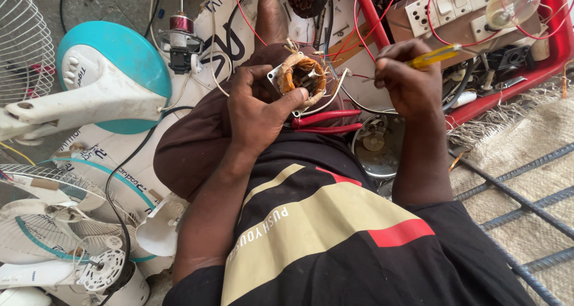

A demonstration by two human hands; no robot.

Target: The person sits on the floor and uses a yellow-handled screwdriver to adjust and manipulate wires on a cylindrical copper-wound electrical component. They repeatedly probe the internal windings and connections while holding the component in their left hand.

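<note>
Head view, left hand point(257, 111) gripping stator point(302, 75)

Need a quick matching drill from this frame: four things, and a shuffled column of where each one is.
1. stator
2. screwdriver
3. pliers
4. bulb

A. on the lap, below the stator
B. in the left hand
C. on the switchboard in the red tray
D. in the right hand

Pairs: 1-B, 2-D, 3-A, 4-C
</note>
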